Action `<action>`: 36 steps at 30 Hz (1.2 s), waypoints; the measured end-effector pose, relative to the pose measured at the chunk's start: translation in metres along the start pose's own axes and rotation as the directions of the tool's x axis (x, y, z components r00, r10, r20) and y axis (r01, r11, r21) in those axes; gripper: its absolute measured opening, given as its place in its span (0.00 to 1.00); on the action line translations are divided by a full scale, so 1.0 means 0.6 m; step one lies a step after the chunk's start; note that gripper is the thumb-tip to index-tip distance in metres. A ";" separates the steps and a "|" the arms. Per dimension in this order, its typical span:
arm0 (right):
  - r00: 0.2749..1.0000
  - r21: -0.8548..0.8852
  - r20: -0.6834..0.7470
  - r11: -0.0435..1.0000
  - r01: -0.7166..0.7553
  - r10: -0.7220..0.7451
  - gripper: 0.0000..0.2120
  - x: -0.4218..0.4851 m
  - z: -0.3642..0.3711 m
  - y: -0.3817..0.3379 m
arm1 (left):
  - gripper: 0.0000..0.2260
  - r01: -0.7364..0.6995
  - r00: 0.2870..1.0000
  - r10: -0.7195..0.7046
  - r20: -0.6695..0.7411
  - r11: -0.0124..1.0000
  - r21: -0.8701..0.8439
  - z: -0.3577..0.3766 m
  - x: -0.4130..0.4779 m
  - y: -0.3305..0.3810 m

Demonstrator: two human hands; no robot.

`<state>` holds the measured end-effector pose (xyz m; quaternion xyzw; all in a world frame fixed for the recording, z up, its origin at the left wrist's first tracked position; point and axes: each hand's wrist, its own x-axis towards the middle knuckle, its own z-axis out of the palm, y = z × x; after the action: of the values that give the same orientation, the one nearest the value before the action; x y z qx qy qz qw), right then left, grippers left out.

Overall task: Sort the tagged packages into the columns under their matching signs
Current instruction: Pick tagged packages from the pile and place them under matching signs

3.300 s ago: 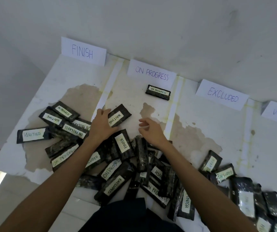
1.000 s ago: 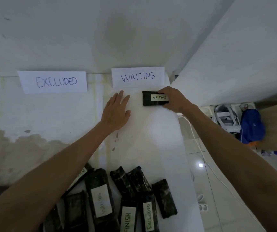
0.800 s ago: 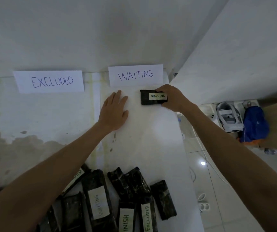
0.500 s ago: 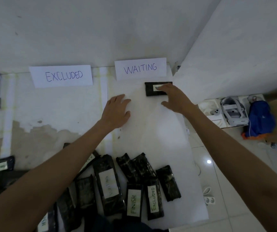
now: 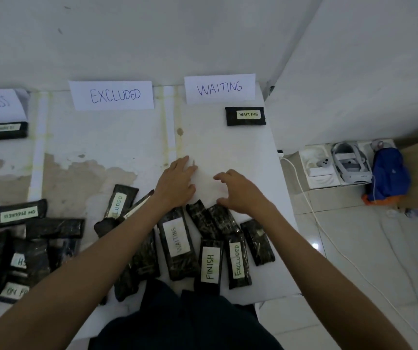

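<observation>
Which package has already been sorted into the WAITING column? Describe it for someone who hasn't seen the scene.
Find the WAITING sign at the table's far right. Just below it lies one black package, alone, its tag reading WAITING upright; every other WAITING-tagged package sits in the near pile.

Packages (image 5: 178,248) black, glossy, faint mottled pattern; tags (image 5: 249,114) pale cream with dark lettering, a few in green. Signs (image 5: 219,88) white paper, blue handwriting. Counter (image 5: 117,137) white with brown patches where the surface has worn, yellowish streaks along white tape strips (image 5: 168,117). Wall (image 5: 152,34) off-white. Bag (image 5: 388,176) blue, orange base. Headset (image 5: 349,162) white-grey. Floor (image 5: 366,248) pale tile.
</observation>
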<state>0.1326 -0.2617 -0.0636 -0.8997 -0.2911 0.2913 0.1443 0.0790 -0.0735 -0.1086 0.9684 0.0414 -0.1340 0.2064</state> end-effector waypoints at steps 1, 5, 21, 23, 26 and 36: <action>0.999 -0.023 -0.002 0.998 -0.054 0.054 0.31 -0.011 0.011 -0.005 | 0.26 0.002 1.000 -0.002 -0.001 1.000 0.002 0.002 -0.002 0.000; 0.975 -0.069 0.041 0.974 -0.216 0.219 0.35 -0.037 0.051 -0.023 | 0.27 0.011 1.000 -0.011 -0.012 1.000 0.001 0.009 -0.008 0.003; 0.903 0.298 -0.423 0.929 0.220 -0.078 0.15 -0.056 0.036 -0.081 | 0.10 0.429 0.892 -0.280 0.355 0.272 -0.862 -0.075 -0.115 0.092; 0.918 0.261 -0.372 0.933 0.247 -0.139 0.18 -0.063 0.036 -0.080 | 0.13 0.436 0.882 -0.285 0.376 0.189 -0.880 -0.074 -0.123 0.085; 0.934 0.150 -0.308 0.960 0.238 -0.183 0.25 -0.072 0.029 -0.069 | 0.17 0.418 0.884 -0.321 0.340 0.218 -0.882 -0.077 -0.134 0.076; 0.964 0.236 -0.245 0.957 0.166 -0.106 0.25 -0.079 -0.005 -0.044 | 0.15 0.403 0.873 -0.390 0.293 0.240 -0.883 -0.088 -0.129 0.060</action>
<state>0.0913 -0.2699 -0.0289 -0.8790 -0.2943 0.2098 0.3111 0.0223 -0.0864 -0.0267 0.6351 0.3506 -0.1399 0.6739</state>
